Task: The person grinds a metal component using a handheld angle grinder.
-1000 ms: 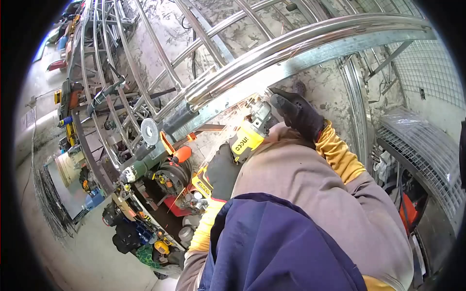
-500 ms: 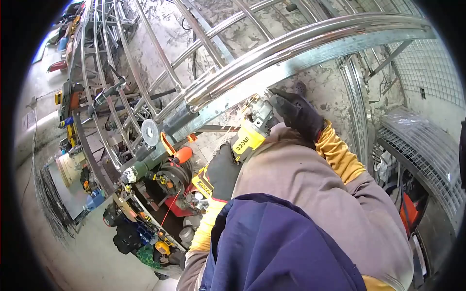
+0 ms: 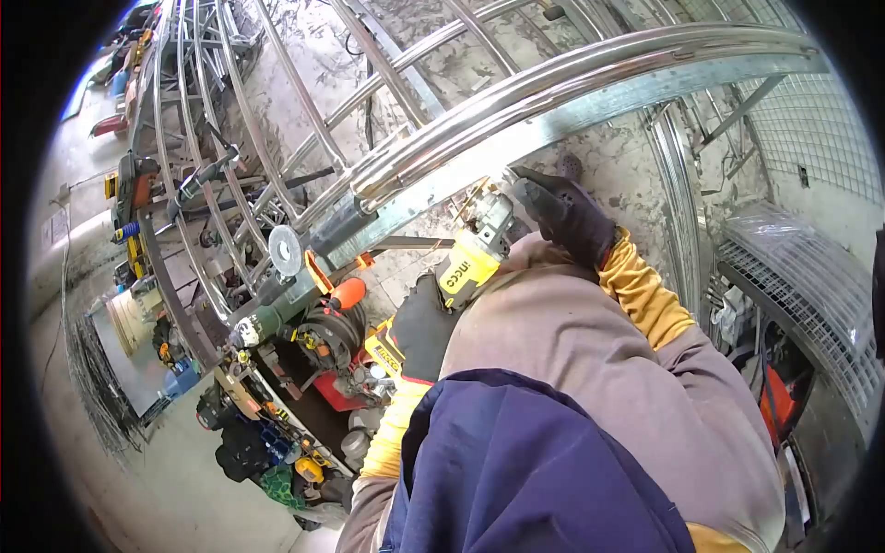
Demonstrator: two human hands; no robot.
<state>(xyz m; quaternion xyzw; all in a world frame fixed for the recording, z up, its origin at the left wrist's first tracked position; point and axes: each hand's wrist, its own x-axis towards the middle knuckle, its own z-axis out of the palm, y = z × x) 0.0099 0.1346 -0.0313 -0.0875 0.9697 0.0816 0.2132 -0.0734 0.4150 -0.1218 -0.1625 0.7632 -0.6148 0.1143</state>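
Note:
My gloved left hand [image 3: 424, 323] is wrapped round the body of a yellow angle grinder [image 3: 470, 267]. The grinder's metal head points up toward a bright patch below the shiny curved tubes [image 3: 562, 83], and its yellow rear end [image 3: 384, 348] shows past my palm. Close beside that head is my right hand [image 3: 567, 217], in a dark glove, its fingers bent together and pointing left. A small piece seems to sit at its fingertips, but glare hides what it is. The grinder's disc is hard to make out.
A flat galvanised bar [image 3: 645, 94] runs under the tubes. To the left are a round disc [image 3: 285, 251], an orange-handled tool [image 3: 347, 295] and a bench with scattered tools. Wire mesh panels [image 3: 802, 295] lie at right. A blue cloth [image 3: 544, 470] covers the lower foreground.
The grinder has tilted slightly, and its head sits a little differently beside my right hand. My right hand has shifted very slightly; the tubes and bench are unchanged.

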